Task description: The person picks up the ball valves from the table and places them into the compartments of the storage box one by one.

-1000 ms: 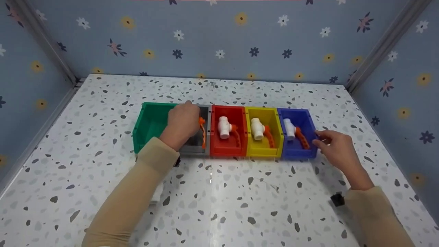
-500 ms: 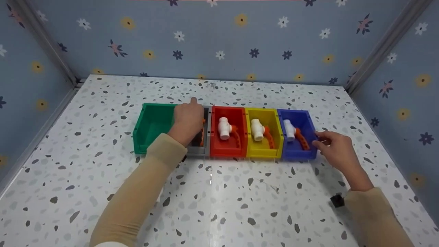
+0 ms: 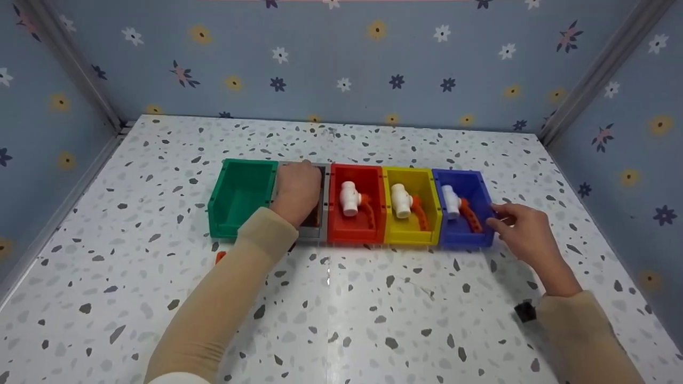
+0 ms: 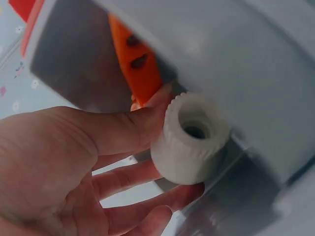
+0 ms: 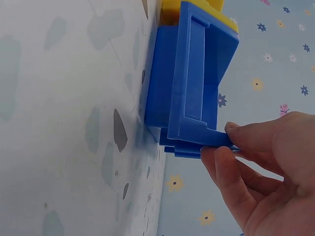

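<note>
My left hand [image 3: 299, 189] is down in the grey bin [image 3: 323, 232], second from the left. In the left wrist view its thumb and fingers hold a white ball valve [image 4: 189, 142] with an orange lever handle [image 4: 138, 64]; the head view hides this valve behind the hand. At the right end of the row, my right hand [image 3: 525, 234] pinches the side rim of the blue bin [image 5: 197, 73] between thumb and fingers. Similar valves lie in the red bin [image 3: 349, 198], the yellow bin [image 3: 401, 201] and the blue bin, each with its orange lever towards the lower right.
A green bin [image 3: 240, 197] ends the row at the left, with nothing seen inside. An orange tip [image 3: 220, 257] shows on the speckled table [image 3: 384, 320] beside my left sleeve; the rest of it is hidden. Flower-patterned walls [image 3: 341, 58] stand behind and at both sides.
My left hand has shifted a little right within the grey bin, and the orange lever there is now covered. An orange tip has come into view beside the sleeve. My right hand stays put.
</note>
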A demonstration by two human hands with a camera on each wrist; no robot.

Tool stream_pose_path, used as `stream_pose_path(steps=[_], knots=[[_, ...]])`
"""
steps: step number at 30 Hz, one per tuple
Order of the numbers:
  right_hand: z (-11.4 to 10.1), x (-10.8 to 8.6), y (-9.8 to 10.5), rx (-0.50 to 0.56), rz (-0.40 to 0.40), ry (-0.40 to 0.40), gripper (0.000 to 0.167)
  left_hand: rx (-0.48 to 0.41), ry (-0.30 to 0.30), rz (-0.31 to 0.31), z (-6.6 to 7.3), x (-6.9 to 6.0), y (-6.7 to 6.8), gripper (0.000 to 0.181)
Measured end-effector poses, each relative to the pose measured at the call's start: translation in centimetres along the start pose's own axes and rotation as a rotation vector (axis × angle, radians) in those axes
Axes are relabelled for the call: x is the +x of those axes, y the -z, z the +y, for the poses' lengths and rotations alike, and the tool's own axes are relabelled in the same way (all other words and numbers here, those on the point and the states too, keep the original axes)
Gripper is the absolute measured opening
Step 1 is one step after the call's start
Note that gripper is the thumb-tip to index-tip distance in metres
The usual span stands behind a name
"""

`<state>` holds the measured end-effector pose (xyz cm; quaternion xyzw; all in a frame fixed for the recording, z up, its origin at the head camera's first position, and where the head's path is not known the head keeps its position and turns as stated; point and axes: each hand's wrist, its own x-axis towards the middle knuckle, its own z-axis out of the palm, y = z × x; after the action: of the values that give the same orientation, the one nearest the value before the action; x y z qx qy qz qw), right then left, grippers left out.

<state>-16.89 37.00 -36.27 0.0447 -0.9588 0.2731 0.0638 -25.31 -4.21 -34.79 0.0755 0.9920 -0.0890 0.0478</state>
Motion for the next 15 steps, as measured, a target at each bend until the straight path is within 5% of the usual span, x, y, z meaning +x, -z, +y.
stream_pose_path(steps=[9,15], knots=[[-0.1,0.2,0.0,-0.020,-0.033,-0.065,0.041,0.053,-0.019,-0.111,0.0,0.0,0.2,0.027],[-0.1,0.3,0.1,-0.011,-0.059,-0.086,0.043,0.002,-0.040,-0.149,-0.2,-0.7,1.0,0.027]])
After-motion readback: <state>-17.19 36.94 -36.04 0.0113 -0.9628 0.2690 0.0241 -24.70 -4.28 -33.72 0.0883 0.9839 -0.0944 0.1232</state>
